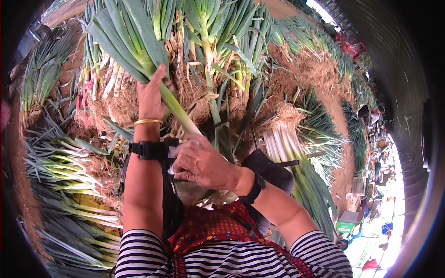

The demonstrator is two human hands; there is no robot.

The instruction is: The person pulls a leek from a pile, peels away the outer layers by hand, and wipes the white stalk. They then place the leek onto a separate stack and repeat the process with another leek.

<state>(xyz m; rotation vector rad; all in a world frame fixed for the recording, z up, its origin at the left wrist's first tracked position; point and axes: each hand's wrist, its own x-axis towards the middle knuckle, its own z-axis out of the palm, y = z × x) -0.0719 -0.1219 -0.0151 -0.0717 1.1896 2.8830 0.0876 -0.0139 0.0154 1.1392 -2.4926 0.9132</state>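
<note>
A thick leek (176, 106) slants across in front of me, its broad green leaves fanned out at the top. My left hand (152, 95) is wrapped round it just below the leaves. Lower down, my right hand (204, 162) is closed round the pale end of the same stalk; the root end is hidden behind the fingers. Something small and whitish shows at the edge of the right hand, too small to name. Beyond my hands stand upright leeks (204, 51) with dry outer leaves and brown, hairy roots.
Trimmed leeks with white stalks (287, 143) lie at my right. More cleaned leeks (69, 167) are piled at my left. Tied bunches (41, 83) stand at the far left, others (301, 41) at the far right. A green and white box (348, 223) sits at the lower right.
</note>
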